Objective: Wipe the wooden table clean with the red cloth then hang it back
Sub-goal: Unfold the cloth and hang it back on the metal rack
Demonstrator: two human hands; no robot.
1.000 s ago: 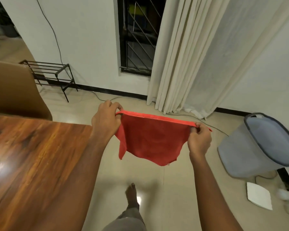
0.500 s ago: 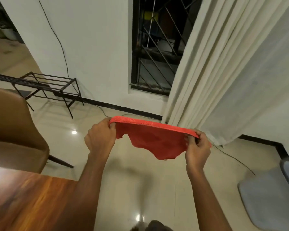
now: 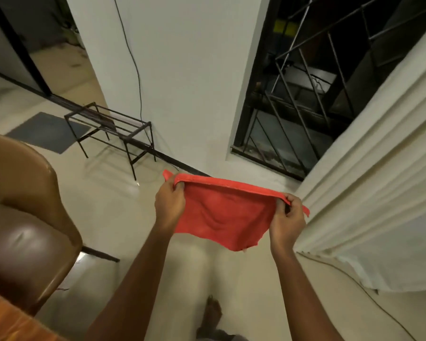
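The red cloth (image 3: 225,214) hangs stretched between both hands in front of me, above the tiled floor. My left hand (image 3: 169,203) pinches its upper left corner and my right hand (image 3: 287,222) pinches the upper right corner, so the top edge is taut and the rest sags down in a point. Only a sliver of the wooden table (image 3: 8,321) shows at the bottom left corner.
A brown leather chair (image 3: 22,225) stands at the left. A black metal rack (image 3: 113,129) stands by the white wall. The barred window (image 3: 305,99) is straight ahead with a cream curtain (image 3: 369,183) to its right. My foot (image 3: 213,313) is on the floor below.
The view has turned away from the table and moved closer to the window; the table has almost left the frame and the grey bin is gone. Both hands keep holding the cloth spread.
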